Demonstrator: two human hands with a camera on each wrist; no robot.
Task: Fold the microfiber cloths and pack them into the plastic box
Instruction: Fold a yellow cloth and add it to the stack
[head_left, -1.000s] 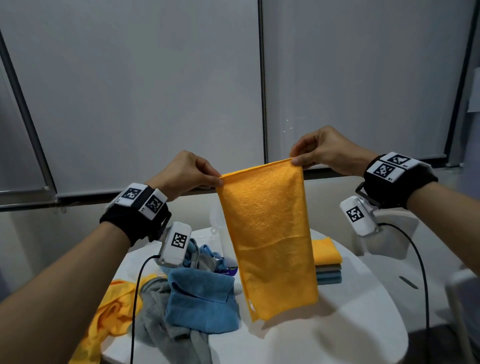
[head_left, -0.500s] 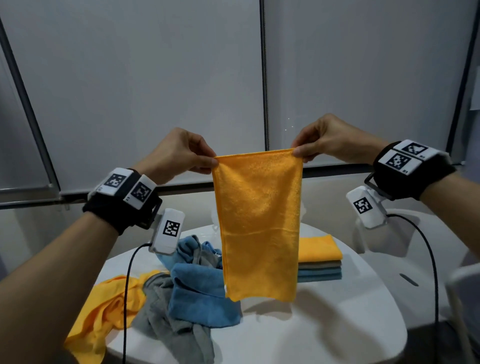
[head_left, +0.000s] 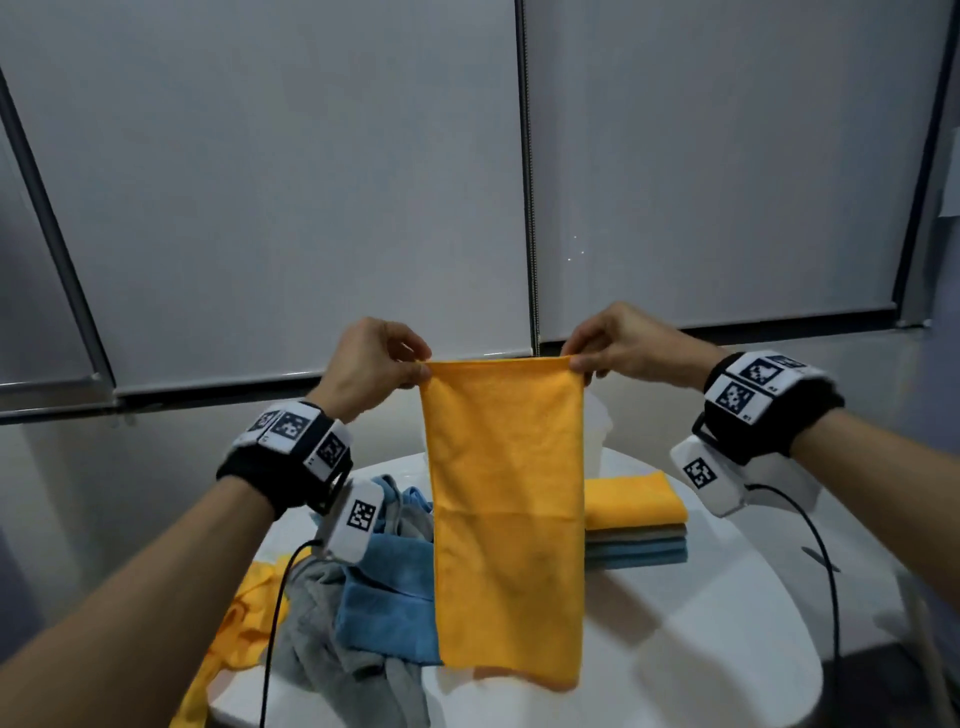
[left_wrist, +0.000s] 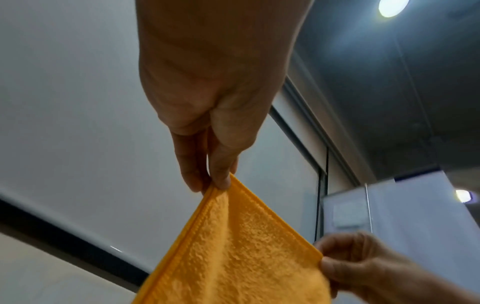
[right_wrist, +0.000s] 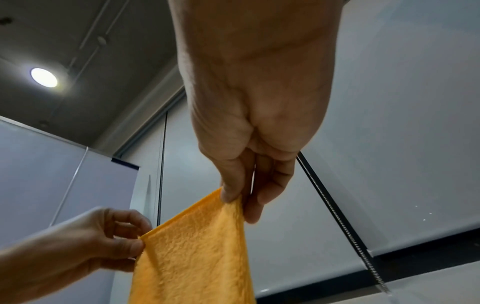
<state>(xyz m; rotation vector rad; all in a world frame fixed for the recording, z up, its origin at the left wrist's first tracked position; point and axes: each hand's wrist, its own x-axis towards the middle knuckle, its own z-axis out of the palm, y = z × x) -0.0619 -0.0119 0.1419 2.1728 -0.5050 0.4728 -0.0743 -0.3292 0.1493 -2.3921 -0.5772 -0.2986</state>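
Orange cloth (head_left: 506, 519) hanging doubled over in mid-frame, pinched at both top corners.
I'm seeing the left hand (head_left: 371, 366) pinching the top left corner between thumb and fingertips, and the right hand (head_left: 618, 340) pinching the top right corner the same way, other fingers curling loosely; both wrist views are confirming the pinches. Cloth is dangling straight down above the white table (head_left: 675, 649), lower edge hovering near the tabletop at lower center. Folded stack (head_left: 636, 525) of orange, grey and blue cloths is sitting right of center, just behind the hanging cloth. Loose pile (head_left: 363, 613) of blue, grey and orange cloths is lying at lower left. Pale plastic box (head_left: 597, 431) is peeking out behind the cloth's right edge; I cannot tell what's inside it.
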